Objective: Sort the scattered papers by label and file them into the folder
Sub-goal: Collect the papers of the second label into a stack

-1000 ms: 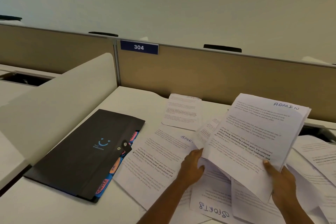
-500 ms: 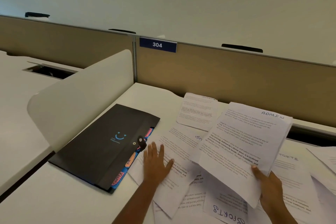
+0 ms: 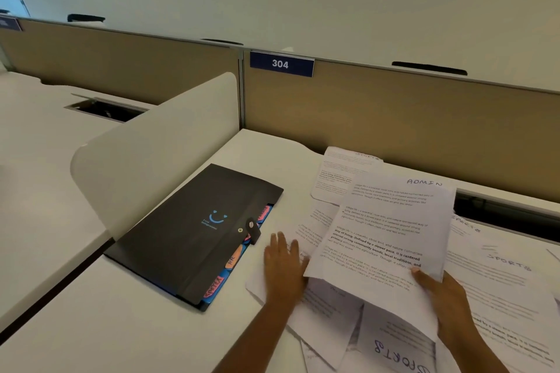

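White ADMIN sheets [image 3: 391, 230] stay gathered in my right hand [image 3: 445, 297], fingers pinching them; my left hand [image 3: 283, 263] lies flat, released, pinning loose papers [image 3: 327, 309] beside the black folder [image 3: 194, 233] at nine o'clock.

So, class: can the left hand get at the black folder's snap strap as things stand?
Probably yes: the left hand lies flat on papers just right of the folder, holding nothing, and nothing lies between it and the strap.
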`<action>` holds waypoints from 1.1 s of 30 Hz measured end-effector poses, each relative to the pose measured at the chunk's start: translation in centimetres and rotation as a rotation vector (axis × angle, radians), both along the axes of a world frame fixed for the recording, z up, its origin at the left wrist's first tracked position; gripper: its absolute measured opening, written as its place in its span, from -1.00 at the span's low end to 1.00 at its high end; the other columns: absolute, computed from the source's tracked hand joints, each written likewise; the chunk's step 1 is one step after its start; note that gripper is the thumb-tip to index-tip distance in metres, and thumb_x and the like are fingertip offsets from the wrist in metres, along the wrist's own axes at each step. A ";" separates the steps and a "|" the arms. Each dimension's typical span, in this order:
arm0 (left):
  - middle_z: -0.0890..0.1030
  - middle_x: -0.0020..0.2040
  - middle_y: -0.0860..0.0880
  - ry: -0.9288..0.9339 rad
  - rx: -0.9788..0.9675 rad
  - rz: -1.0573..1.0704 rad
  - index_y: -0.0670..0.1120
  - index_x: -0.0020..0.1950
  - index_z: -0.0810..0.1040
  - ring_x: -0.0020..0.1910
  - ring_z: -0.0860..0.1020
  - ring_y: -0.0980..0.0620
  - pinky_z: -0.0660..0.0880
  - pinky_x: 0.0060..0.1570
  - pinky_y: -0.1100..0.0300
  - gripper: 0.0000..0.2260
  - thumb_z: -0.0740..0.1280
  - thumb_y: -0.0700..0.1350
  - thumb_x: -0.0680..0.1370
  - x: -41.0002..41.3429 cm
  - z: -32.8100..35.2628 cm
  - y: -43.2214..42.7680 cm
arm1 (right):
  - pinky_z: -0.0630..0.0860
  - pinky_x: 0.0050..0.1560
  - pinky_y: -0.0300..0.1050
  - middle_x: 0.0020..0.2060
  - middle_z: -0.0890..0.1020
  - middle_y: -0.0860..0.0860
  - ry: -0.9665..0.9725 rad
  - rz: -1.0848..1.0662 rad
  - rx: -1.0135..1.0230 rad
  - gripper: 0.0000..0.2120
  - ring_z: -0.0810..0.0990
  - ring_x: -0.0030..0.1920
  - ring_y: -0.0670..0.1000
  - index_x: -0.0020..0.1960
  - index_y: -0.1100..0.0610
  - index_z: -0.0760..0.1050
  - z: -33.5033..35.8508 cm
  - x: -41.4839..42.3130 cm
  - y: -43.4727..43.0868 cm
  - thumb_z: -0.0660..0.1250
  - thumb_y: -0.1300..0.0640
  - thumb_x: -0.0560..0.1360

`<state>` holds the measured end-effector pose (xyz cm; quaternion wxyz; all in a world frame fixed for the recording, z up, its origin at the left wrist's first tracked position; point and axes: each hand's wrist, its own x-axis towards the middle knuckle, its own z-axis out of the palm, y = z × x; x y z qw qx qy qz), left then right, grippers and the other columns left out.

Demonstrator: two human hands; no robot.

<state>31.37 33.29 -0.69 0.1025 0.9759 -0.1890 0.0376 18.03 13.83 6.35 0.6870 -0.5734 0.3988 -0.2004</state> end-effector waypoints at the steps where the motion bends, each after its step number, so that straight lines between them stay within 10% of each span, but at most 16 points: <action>1: 0.69 -0.06 -0.11 -0.056 -0.005 0.018 -0.04 -0.12 0.69 -0.07 0.66 -0.10 0.59 -0.16 0.05 -0.59 0.52 0.15 0.14 0.4 0.6 1.0 | 0.53 -0.09 0.04 0.14 0.55 0.25 0.003 0.010 0.011 -0.62 0.56 -0.16 0.16 0.29 0.24 0.40 0.0 0.0 0.1 0.30 0.28 0.48; 5: 0.61 -0.12 -0.15 -0.198 -0.115 0.193 -0.20 0.00 0.56 -0.20 0.59 -0.07 0.54 -0.26 0.13 -0.61 0.50 -0.16 0.21 2.6 2.0 4.9 | 0.59 -0.42 -0.15 0.04 0.56 0.21 -0.008 0.064 0.078 -0.63 0.56 -0.19 0.09 0.28 0.25 0.39 0.1 -0.1 1.0 0.28 0.31 0.49; 9: 0.43 0.29 -0.25 0.002 -0.328 0.385 -0.27 0.36 0.31 0.28 0.40 -0.19 0.38 0.22 0.00 -0.52 0.29 -0.09 0.51 3.8 2.4 7.3 | 0.59 -0.39 -0.12 0.08 0.55 0.20 -0.030 0.101 0.123 -0.62 0.56 -0.20 0.08 0.31 0.24 0.37 -0.3 0.5 2.3 0.25 0.34 0.49; 16: 0.06 0.52 -0.04 0.072 -0.167 0.064 -0.07 0.47 0.11 0.52 -0.09 -0.04 -0.14 0.46 0.07 -0.58 0.03 -0.06 0.62 2.5 0.7 6.9 | 0.56 -0.50 -0.19 -0.04 0.54 0.10 -0.069 0.133 0.134 -0.65 0.55 -0.21 0.06 0.24 0.14 0.37 0.3 2.0 4.2 0.25 0.36 0.49; 23: 0.02 0.53 -0.08 0.140 -0.134 0.108 -0.02 0.51 0.02 0.51 0.02 -0.08 0.02 0.46 0.06 -0.48 0.14 -0.02 0.60 0.7 0.3 6.0 | 0.54 -0.56 -0.22 -0.01 0.57 0.12 -0.093 0.163 0.144 -0.64 0.55 -0.21 0.08 0.28 0.23 0.37 0.7 2.6 4.6 0.25 0.35 0.49; 27: 0.48 0.26 -0.13 -0.028 0.002 0.078 -0.14 0.35 0.35 0.23 0.45 -0.08 0.39 0.16 0.14 -0.61 0.26 -0.15 0.53 1.1 1.8 6.7 | 0.58 -0.50 -0.17 0.01 0.56 0.14 -0.102 0.197 0.152 -0.64 0.56 -0.18 0.10 0.27 0.18 0.38 0.6 2.9 5.2 0.24 0.35 0.49; 30: 0.62 -0.37 0.00 -0.198 0.092 -0.019 -0.06 -0.32 0.61 -0.30 0.57 0.00 0.47 -0.37 0.23 -0.69 0.62 -0.14 0.02 2.0 2.1 8.0 | 0.57 -0.49 -0.16 -0.04 0.57 0.10 -0.108 0.210 0.164 -0.62 0.55 -0.18 0.09 0.29 0.18 0.37 0.5 3.0 5.6 0.24 0.36 0.49; 33: 0.66 -0.30 0.01 -0.221 0.162 -0.080 -0.04 -0.33 0.64 -0.17 0.62 -0.03 0.54 -0.25 0.19 -0.65 0.65 -0.06 -0.02 2.6 1.9 8.9 | 0.57 -0.51 -0.19 -0.10 0.57 0.07 -0.104 0.220 0.164 -0.67 0.55 -0.20 0.09 0.23 0.16 0.39 0.6 3.1 6.0 0.24 0.35 0.49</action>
